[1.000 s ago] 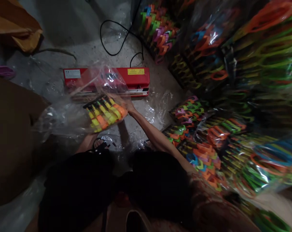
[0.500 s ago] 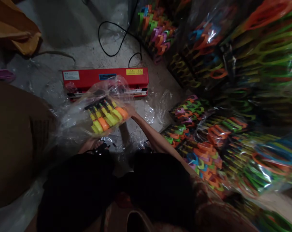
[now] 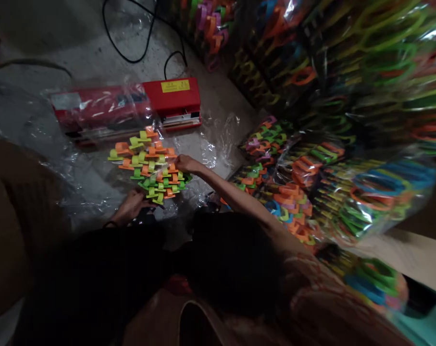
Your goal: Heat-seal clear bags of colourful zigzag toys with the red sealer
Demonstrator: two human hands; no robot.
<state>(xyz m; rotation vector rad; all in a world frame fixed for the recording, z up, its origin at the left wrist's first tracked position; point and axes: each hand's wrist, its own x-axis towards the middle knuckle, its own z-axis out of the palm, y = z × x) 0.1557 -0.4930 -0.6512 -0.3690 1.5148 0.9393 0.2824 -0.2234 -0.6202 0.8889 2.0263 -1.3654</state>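
Observation:
In front of me is a bundle of small plastic pieces [image 3: 151, 166] in orange, yellow and green, stacked in close rows inside a clear plastic bag [image 3: 73, 178]. What kind of pieces they are, I cannot make out. My right hand [image 3: 186, 164] is closed on the bundle's right edge. At its lower left edge, my left hand [image 3: 131, 205] grips it from below, with the fingertips partly hidden. Just beyond the bundle lies a red heat sealer [image 3: 174, 98] on the floor, and loose clear film covers its left part.
Many clear bags of similar colourful pieces [image 3: 383, 192] are piled along the right. A black cord [image 3: 122, 57] loops behind the sealer on the concrete floor [image 3: 84, 53]. A brown cardboard box [image 3: 8, 216] stands at left. Something teal [image 3: 425, 322] shows at lower right.
The bundle has been turned so that many rows of coloured ends face me, where fewer showed before. My left hand is now more visible. The whole view has shifted to the right.

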